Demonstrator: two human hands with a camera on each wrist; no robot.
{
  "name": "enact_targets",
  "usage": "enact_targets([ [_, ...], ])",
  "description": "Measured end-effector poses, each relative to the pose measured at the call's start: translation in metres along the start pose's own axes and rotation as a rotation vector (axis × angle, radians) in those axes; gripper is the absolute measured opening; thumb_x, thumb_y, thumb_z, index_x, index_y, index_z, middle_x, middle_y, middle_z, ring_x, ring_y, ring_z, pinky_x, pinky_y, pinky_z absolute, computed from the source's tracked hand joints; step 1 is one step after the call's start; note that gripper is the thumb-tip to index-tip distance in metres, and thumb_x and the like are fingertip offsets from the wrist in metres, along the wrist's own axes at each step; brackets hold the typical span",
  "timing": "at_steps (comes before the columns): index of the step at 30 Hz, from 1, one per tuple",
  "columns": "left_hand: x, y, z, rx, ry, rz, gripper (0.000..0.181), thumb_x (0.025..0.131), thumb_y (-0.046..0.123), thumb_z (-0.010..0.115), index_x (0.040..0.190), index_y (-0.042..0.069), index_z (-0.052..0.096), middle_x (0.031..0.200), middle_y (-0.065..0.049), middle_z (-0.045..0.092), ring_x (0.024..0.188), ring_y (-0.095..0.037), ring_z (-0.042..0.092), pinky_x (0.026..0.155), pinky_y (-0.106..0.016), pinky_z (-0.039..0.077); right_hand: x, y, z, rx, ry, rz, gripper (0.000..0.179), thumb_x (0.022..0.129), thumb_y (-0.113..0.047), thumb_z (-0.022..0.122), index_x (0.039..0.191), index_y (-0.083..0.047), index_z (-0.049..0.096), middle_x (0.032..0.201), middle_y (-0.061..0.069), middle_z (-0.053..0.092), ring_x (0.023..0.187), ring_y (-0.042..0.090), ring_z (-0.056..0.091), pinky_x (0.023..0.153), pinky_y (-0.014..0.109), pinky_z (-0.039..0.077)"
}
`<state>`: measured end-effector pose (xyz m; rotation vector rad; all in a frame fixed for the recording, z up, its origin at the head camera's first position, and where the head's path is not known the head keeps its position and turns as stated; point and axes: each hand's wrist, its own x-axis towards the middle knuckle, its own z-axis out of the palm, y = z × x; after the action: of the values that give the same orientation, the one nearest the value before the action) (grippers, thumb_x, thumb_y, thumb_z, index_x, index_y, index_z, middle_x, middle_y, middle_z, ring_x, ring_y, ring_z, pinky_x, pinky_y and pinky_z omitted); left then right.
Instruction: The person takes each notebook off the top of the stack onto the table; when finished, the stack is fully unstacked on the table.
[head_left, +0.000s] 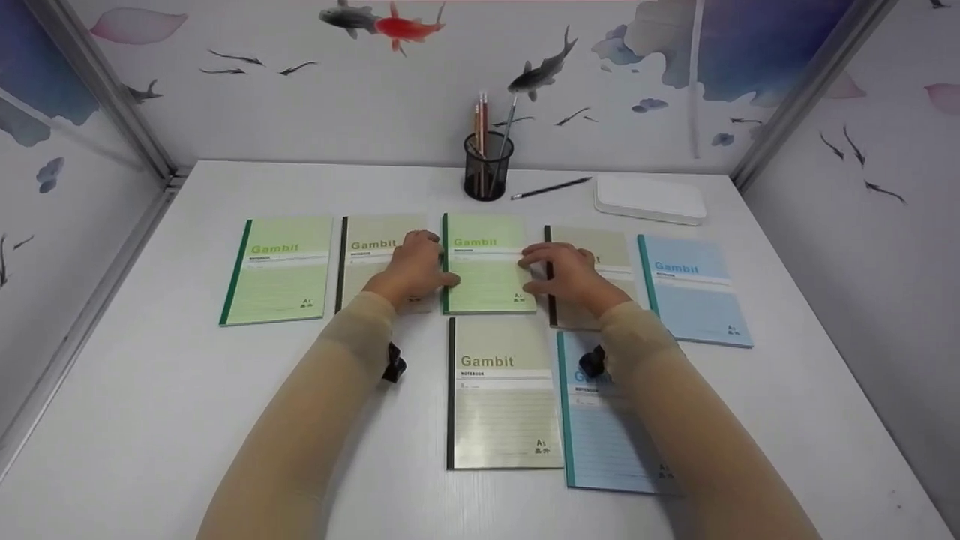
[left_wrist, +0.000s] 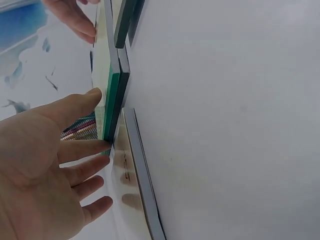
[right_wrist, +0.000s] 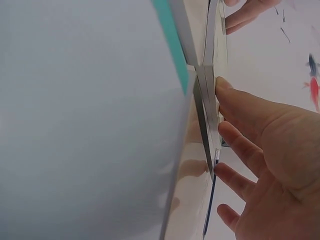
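Observation:
A light green notebook [head_left: 489,281] with a green spine lies mid-table between both hands. In the left wrist view, a darker edge shows directly under its green spine [left_wrist: 112,102]. My left hand [head_left: 414,264] is at its spine side, thumb by the cover's edge and fingers spread along the side. At the opposite side is my right hand [head_left: 568,271], thumb and fingertips along the page edge. Beneath the left hand lies a beige notebook [head_left: 356,281] with a black spine; another beige notebook [head_left: 616,262] is partly hidden beneath the right hand.
At the far left is another green notebook [head_left: 281,289]; a blue one [head_left: 694,300] lies right. Nearer me are a beige notebook [head_left: 502,420] and a blue notebook [head_left: 600,450] under my right forearm. Behind stand a mesh pencil cup [head_left: 486,184], a pencil [head_left: 551,188] and a white case [head_left: 649,199].

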<state>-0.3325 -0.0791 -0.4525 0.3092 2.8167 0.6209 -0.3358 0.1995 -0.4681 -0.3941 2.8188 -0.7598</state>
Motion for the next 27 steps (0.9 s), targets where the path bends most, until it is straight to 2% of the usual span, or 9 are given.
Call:
enact_targets([
  [4, -0.001, 0.004, 0.000, -0.093, 0.027, -0.005, 0.066, 0.092, 0.038, 0.076, 0.136, -0.007, 0.059, 0.164, -0.016, 0.031, 0.156, -0.033, 0.017, 0.128, -0.046, 0.024, 0.000, 0.000, -0.003, 0.003, -0.011, -0.005, 0.042, 0.091, -0.027, 0.081, 0.131, -0.023, 0.070, 0.155, -0.004, 0.053, 0.153, 0.027, 0.036, 0.127, 0.064, 0.007],
  [6, -0.001, 0.005, -0.001, -0.188, 0.050, -0.017, 0.062, 0.094, 0.035, 0.074, 0.137, -0.006, 0.058, 0.162, -0.016, 0.032, 0.155, -0.032, 0.018, 0.128, -0.044, 0.024, -0.001, 0.002, -0.005, -0.001, -0.012, -0.015, 0.042, 0.091, -0.027, 0.081, 0.131, -0.022, 0.070, 0.155, -0.002, 0.053, 0.152, 0.028, 0.037, 0.126, 0.066, 0.008],
  [9, 0.002, 0.005, -0.004, -0.356, 0.086, -0.056, 0.057, 0.096, 0.030, 0.070, 0.142, -0.001, 0.055, 0.157, -0.016, 0.039, 0.151, -0.030, 0.029, 0.126, -0.042, 0.030, -0.002, 0.003, -0.008, -0.005, -0.012, -0.032, 0.043, 0.091, -0.026, 0.081, 0.132, -0.020, 0.070, 0.155, 0.000, 0.053, 0.152, 0.029, 0.038, 0.125, 0.067, 0.009],
  [11, 0.004, 0.004, -0.005, -0.472, 0.099, -0.077, 0.052, 0.098, 0.026, 0.067, 0.142, 0.001, 0.055, 0.152, -0.016, 0.046, 0.144, -0.029, 0.041, 0.120, -0.042, 0.039, -0.003, 0.003, -0.008, -0.003, -0.008, -0.039, 0.043, 0.091, -0.026, 0.081, 0.131, -0.020, 0.070, 0.154, 0.000, 0.054, 0.151, 0.029, 0.039, 0.124, 0.067, 0.010],
  [15, 0.009, 0.001, -0.008, -0.657, 0.076, -0.109, 0.044, 0.100, 0.018, 0.065, 0.140, 0.002, 0.056, 0.139, -0.016, 0.060, 0.124, -0.028, 0.062, 0.103, -0.040, 0.055, -0.004, 0.003, -0.007, 0.001, -0.004, -0.040, 0.043, 0.090, -0.027, 0.081, 0.131, -0.019, 0.070, 0.154, -0.001, 0.054, 0.152, 0.029, 0.038, 0.124, 0.068, 0.009],
  [19, 0.013, -0.003, -0.007, -0.831, 0.054, -0.166, 0.048, 0.098, 0.013, 0.066, 0.143, 0.001, 0.054, 0.137, -0.016, 0.062, 0.114, -0.027, 0.069, 0.094, -0.036, 0.060, -0.005, 0.001, -0.004, -0.006, 0.007, -0.036, 0.041, 0.090, -0.027, 0.082, 0.129, -0.020, 0.071, 0.154, -0.003, 0.054, 0.152, 0.026, 0.036, 0.125, 0.065, 0.007],
  [23, 0.016, -0.006, -0.007, -0.938, 0.029, -0.199, 0.055, 0.097, 0.013, 0.068, 0.148, 0.003, 0.050, 0.138, -0.016, 0.060, 0.115, -0.025, 0.068, 0.095, -0.035, 0.060, -0.005, -0.001, -0.002, -0.010, 0.011, -0.034, 0.039, 0.090, -0.027, 0.081, 0.128, -0.021, 0.071, 0.153, -0.004, 0.054, 0.152, 0.024, 0.035, 0.126, 0.061, 0.008],
  [27, 0.017, -0.005, -0.007, -0.946, 0.007, -0.201, 0.054, 0.096, 0.011, 0.067, 0.147, 0.005, 0.049, 0.136, -0.015, 0.060, 0.114, -0.025, 0.067, 0.095, -0.037, 0.061, -0.006, -0.002, -0.002, -0.012, 0.008, -0.016, 0.039, 0.090, -0.029, 0.081, 0.128, -0.022, 0.071, 0.153, -0.005, 0.054, 0.152, 0.024, 0.036, 0.127, 0.060, 0.009],
])
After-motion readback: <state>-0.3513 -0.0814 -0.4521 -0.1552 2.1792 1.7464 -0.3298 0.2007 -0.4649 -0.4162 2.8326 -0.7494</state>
